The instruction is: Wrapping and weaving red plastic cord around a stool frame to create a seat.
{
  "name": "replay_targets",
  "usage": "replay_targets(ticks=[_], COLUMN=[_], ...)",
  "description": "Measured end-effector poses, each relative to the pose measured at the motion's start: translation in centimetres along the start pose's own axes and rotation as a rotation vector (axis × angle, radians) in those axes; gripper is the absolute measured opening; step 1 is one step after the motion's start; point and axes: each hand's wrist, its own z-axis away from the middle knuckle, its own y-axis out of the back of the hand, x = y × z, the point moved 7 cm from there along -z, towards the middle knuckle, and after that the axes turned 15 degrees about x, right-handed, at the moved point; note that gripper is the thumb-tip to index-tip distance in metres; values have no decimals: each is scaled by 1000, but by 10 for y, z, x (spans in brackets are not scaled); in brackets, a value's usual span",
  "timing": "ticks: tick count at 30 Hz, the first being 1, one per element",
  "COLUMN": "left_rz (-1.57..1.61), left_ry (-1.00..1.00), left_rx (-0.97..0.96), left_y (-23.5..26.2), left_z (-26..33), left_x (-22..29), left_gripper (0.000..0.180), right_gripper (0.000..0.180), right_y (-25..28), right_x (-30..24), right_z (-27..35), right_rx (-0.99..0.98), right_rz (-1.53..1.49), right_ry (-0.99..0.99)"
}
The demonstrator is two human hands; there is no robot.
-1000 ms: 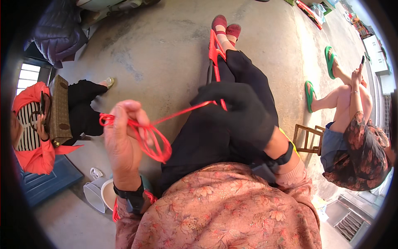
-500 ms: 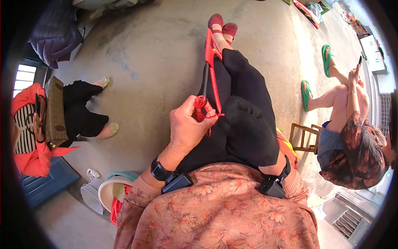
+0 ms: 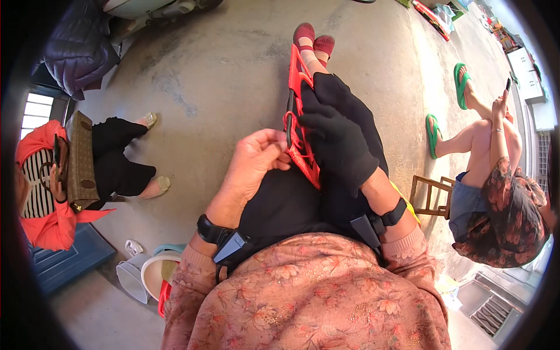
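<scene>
I sit with my legs stretched out over a concrete floor. A flat red woven piece [image 3: 298, 102] lies along my left shin and knee, made of red cord. My bare left hand [image 3: 252, 163] pinches the red cord at the near end of the piece. Wearing a black glove, my right hand [image 3: 335, 140] presses on the piece from the right side and holds it against my leg. Both wrists carry black straps with small devices.
A person in an orange top [image 3: 44, 186] sits at the left with a brown bag [image 3: 81, 163]. Another person in green sandals [image 3: 496, 175] sits at the right beside a small wooden stool [image 3: 429, 195]. White bowls [image 3: 149, 274] stand by my left hip.
A second ago my left hand held a loop of red cord out to the left. It has since come in to the woven piece on my leg, and my gloved hand has settled onto it.
</scene>
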Motion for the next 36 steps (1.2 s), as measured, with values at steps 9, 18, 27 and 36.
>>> replay_targets(ticks=[9, 18, 27, 36], left_rz=[-241, -236, 578, 709], left_ry=[-105, -228, 233, 352], left_rx=[-133, 127, -462, -28], left_y=[-12, 0, -43, 2], left_z=[4, 7, 57, 49], left_x=[14, 40, 37, -5], left_gripper=[13, 18, 35, 23], right_gripper=[32, 9, 64, 27], right_y=[24, 32, 65, -8], right_x=[-25, -32, -70, -17], right_z=[-2, -10, 16, 34], right_rx=[101, -86, -97, -144], right_rz=[158, -131, -1496, -243], right_ry=[222, 1, -471, -335])
